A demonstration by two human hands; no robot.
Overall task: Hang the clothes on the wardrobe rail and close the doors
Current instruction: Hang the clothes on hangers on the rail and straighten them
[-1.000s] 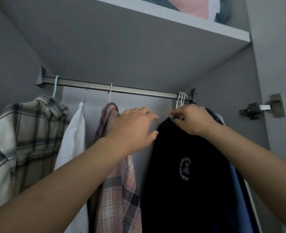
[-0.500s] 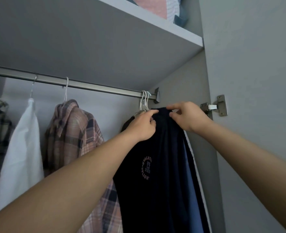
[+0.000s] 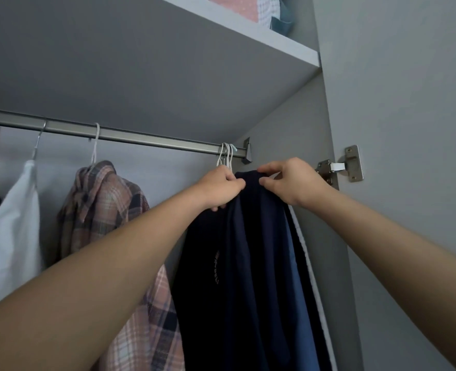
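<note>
A metal wardrobe rail (image 3: 146,137) runs under the grey shelf. At its right end several white hangers (image 3: 226,156) hold dark garments. A navy garment (image 3: 259,250) hangs there, with a black one bearing a round white print (image 3: 205,277) on its left and a blue one (image 3: 299,303) behind. My left hand (image 3: 221,187) pinches the navy garment's top at the left shoulder. My right hand (image 3: 292,183) pinches the same top edge on the right side. Both hands sit just below the hanger hooks.
A pink plaid shirt (image 3: 109,210) and a white garment (image 3: 10,231) hang further left on the rail. The open right door (image 3: 409,183) stands close by, with a metal hinge (image 3: 339,167). Folded items (image 3: 248,6) lie on the shelf above.
The view has swung right. My left hand moved from the open air onto the dark garment's top, and both hands now pinch it near the hangers.
</note>
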